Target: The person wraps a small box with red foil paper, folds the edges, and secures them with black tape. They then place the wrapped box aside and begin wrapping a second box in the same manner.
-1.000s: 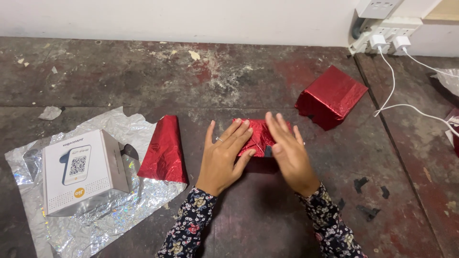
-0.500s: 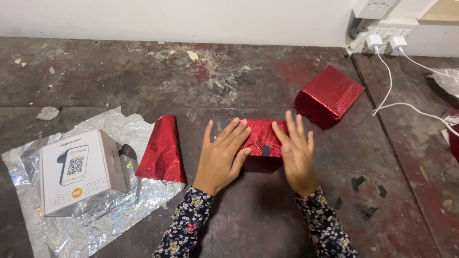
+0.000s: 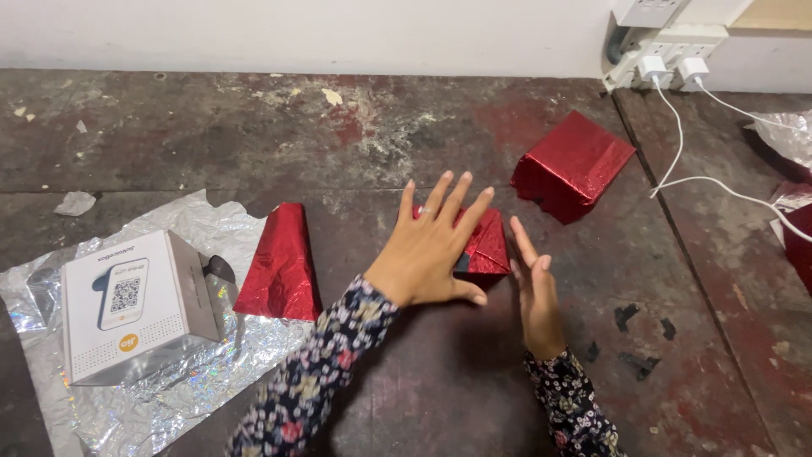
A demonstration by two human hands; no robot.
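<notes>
A small box wrapped in shiny red foil [image 3: 485, 245] lies on the worn dark table [image 3: 423, 372] in front of me. My left hand [image 3: 433, 245] lies flat on top of it with the fingers spread, covering most of it. Standing on edge with straight fingers, my right hand [image 3: 533, 292] touches the box's right side. A strip of dark tape shows on the box between my hands. Neither hand grips anything.
A second red-wrapped box [image 3: 572, 164] sits at the back right. A folded piece of red foil [image 3: 282, 263] lies left of my hands, beside a white carton [image 3: 127, 303] on a silver foil sheet [image 3: 194, 372]. White chargers and cables [image 3: 677, 127] run along the right.
My left hand has slid right and now covers the top of the red box. My right hand came off the top and moved to the box's right side.
</notes>
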